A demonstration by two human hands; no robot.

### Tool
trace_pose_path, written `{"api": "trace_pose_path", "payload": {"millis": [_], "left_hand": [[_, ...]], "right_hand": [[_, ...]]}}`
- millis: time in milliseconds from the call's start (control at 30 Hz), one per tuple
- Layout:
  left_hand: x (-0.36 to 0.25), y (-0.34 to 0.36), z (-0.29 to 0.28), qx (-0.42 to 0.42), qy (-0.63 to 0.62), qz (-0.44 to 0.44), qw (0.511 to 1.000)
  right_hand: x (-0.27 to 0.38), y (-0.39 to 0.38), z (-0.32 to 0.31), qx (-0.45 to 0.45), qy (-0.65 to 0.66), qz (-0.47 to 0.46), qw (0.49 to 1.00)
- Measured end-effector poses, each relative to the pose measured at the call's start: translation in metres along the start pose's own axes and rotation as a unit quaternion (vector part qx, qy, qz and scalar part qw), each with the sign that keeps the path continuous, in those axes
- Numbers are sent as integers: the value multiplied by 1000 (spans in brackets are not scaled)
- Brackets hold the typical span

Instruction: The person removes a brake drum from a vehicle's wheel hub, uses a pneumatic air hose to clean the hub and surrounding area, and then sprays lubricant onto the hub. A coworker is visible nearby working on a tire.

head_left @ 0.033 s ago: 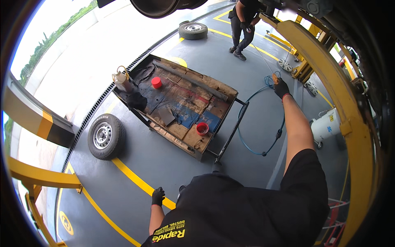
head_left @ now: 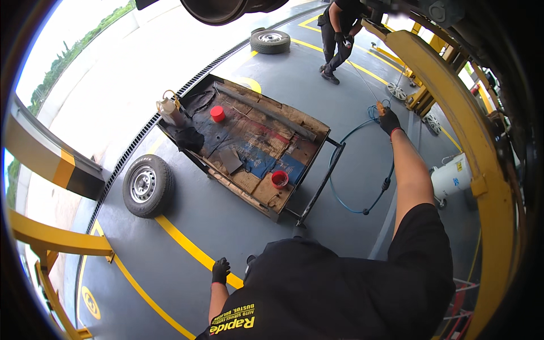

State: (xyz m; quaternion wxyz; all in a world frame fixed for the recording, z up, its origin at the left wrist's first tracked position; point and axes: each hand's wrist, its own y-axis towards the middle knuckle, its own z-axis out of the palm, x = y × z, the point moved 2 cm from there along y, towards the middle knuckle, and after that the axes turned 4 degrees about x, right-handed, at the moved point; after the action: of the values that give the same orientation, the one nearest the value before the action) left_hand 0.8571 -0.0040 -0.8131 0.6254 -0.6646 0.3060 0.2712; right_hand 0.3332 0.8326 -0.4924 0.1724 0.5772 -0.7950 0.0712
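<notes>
My right hand [head_left: 389, 121], black-gloved, is stretched out to the right and closed around the orange-brown handle [head_left: 381, 107] of a tool. From that handle a long thin rod [head_left: 362, 78] runs toward the far side; its exact kind is unclear. Just past this hand, a blue hose [head_left: 347, 205] hangs or lies in a wide loop. My left hand [head_left: 220, 271], also in a black glove, is low beside my body above the yellow floor line. Its fingers are curled in, and I see nothing in them.
A cardboard-lined cart [head_left: 266, 133] stands ahead, carrying a red cap [head_left: 217, 114], a red cup [head_left: 279, 179] and a plastic bottle [head_left: 170, 110]. Wheels [head_left: 148, 186] rest on the floor. Yellow lift arms [head_left: 453, 96] flank me. A co-worker [head_left: 338, 39] stands at the far right.
The view has shifted slightly, so the cart and wheels appear a little farther right. Both my hands keep the same pose, and the right still grips the orange-handled tool.
</notes>
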Motion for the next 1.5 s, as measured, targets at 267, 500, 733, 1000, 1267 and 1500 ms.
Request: {"api": "trace_pose_path", "payload": {"millis": [267, 500, 733, 1000, 1267, 1500], "left_hand": [[22, -71, 126, 28, 73, -93, 993], [18, -103, 166, -1, 144, -151, 978], [-1, -72, 123, -50, -83, -203, 974], [-17, -39, 62, -184, -175, -216, 943], [34, -93, 43, -29, 14, -213, 977], [96, -111, -16, -117, -230, -326, 909]], "right_hand": [[2, 130, 37, 42, -41, 2, 998], [30, 157, 63, 49, -52, 9, 997], [59, 149, 85, 38, 35, -31, 998], [60, 177, 110, -21, 133, -92, 987], [92, 221, 84, -115, -23, -172, 978], [166, 18, 101, -1, 458, -139, 878]]}}
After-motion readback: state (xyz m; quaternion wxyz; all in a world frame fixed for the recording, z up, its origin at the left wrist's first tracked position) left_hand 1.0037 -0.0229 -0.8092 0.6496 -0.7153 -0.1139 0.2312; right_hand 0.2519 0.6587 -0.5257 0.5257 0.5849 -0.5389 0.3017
